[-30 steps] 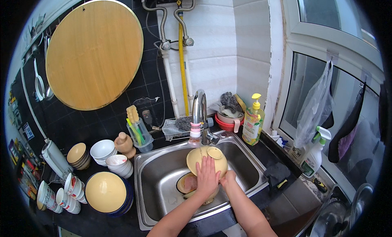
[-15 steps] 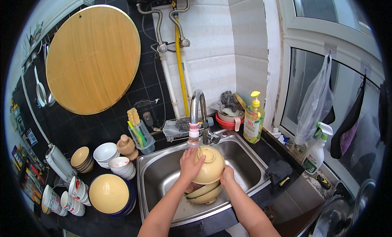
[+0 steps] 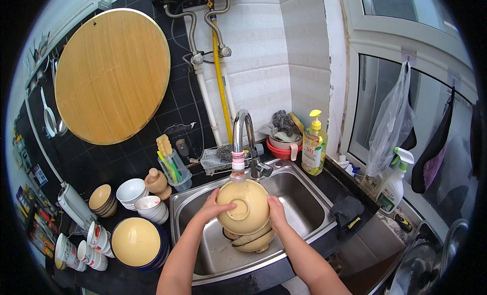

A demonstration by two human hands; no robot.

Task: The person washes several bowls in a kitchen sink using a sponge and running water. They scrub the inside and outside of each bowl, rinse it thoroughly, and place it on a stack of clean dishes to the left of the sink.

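Observation:
Beneath the faucet [image 3: 245, 123], both hands hold a pale yellow bowl [image 3: 256, 206] tilted, its underside and foot ring turned toward me. My left hand [image 3: 213, 207] grips the left rim, with the thumb lying across the foot ring. On the right rim, the fingers of my right hand [image 3: 277, 214] are closed around the edge. Water from the spout meets the bowl's upper edge. Below it, more yellow bowls [image 3: 257, 242] rest tilted in the steel sink [image 3: 203, 267], partly hidden by the held one.
Left of the sink stand a stack of large yellow bowls [image 3: 135, 242], white bowls [image 3: 131, 191], brown bowls [image 3: 102, 197] and several cups [image 3: 91, 254]. A pump bottle [image 3: 314, 145] and a red basin [image 3: 282, 152] sit behind the sink. A spray bottle [image 3: 392, 188] stands at the right.
The bowl has moved slightly left and turned so its underside faces me more. My left hand has shifted left to its rim, and my right hand has moved up its right side.

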